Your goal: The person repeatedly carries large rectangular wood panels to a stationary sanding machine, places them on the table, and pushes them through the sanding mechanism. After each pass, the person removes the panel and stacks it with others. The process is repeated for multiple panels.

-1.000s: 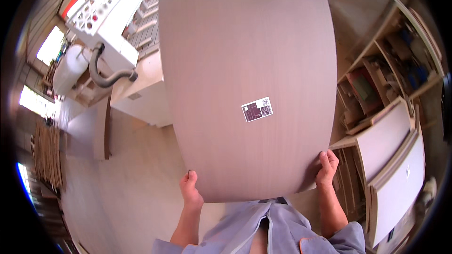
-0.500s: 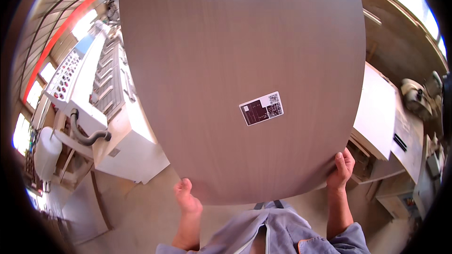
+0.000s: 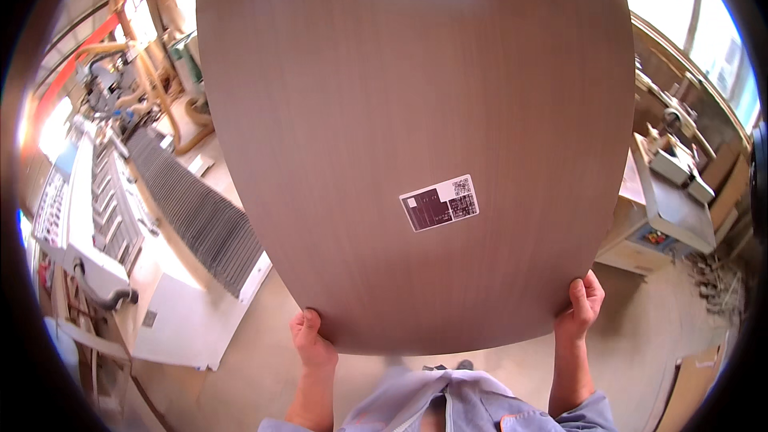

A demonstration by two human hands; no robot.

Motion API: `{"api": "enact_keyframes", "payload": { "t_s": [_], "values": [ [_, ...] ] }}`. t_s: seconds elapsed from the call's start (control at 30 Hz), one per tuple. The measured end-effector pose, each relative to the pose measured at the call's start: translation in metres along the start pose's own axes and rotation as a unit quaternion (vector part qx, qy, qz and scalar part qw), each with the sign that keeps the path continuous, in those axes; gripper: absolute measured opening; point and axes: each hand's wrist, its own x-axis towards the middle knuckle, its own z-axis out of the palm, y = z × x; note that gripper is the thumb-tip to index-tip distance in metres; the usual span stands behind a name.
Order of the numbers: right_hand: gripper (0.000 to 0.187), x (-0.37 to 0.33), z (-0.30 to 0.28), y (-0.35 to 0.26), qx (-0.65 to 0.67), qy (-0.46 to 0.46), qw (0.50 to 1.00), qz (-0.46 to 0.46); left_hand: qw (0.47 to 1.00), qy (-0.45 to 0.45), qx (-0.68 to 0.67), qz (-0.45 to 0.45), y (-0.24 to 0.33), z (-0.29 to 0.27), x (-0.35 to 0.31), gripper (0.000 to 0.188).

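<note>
A large brown wood-grain panel (image 3: 416,96) stretches out in front of me and fills the middle of the head view. A small printed label (image 3: 439,203) with a square code sticks to its upper face, toward the near edge. My left hand (image 3: 313,339) grips the near left corner, thumb on top and fingers hidden beneath. At the near right corner my right hand (image 3: 580,306) holds the panel the same way. Both forearms reach forward from grey-blue sleeves. The panel's far edge lies outside the picture.
On the left stands a long white machine (image 3: 88,216) with a ribbed dark conveyor bed (image 3: 196,208) beside it. To the right are a workbench (image 3: 672,212) with tools and a cardboard piece (image 3: 692,388) leaning low. Yellowish hoses (image 3: 148,88) hang at the far left.
I have moved forward with the panel along the machine. The ribbed conveyor bed has come into view at left, and a different bench shows at right. Both hands keep their hold.
</note>
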Motion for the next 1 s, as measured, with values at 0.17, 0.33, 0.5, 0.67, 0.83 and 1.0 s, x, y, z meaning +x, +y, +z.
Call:
{"api": "enact_keyframes", "payload": {
  "t_s": [0.17, 0.33, 0.5, 0.67, 0.83, 1.0],
  "values": [
    [0.027, -0.02, -0.105, -0.028, -0.023, 0.097, 0.994, -0.049, 0.996, -0.069, -0.025, -0.053, -0.035, 0.085, -0.026, 0.042],
    [0.02, -0.044, -0.253, -0.055, -0.045, 0.167, 0.984, -0.037, 0.975, -0.184, -0.034, -0.123, -0.084, 0.211, -0.065, 0.04],
    [0.014, -0.082, -0.375, -0.08, -0.024, 0.235, 0.972, 0.001, 0.948, -0.284, -0.043, -0.138, -0.147, 0.34, -0.107, 0.052],
    [0.007, -0.127, -0.51, -0.105, -0.04, 0.275, 0.947, 0.159, 0.913, -0.327, -0.05, -0.24, -0.241, 0.441, -0.184, 0.055],
    [0.022, -0.179, -0.647, -0.12, -0.077, 0.32, 0.891, 0.311, 0.841, -0.386, -0.02, -0.379, -0.357, 0.559, -0.264, 0.049],
    [0.028, -0.155, -0.707, -0.125, -0.075, 0.369, 0.885, 0.274, 0.788, -0.436, 0.018, -0.433, -0.438, 0.673, -0.288, 0.054]
  ]
}}
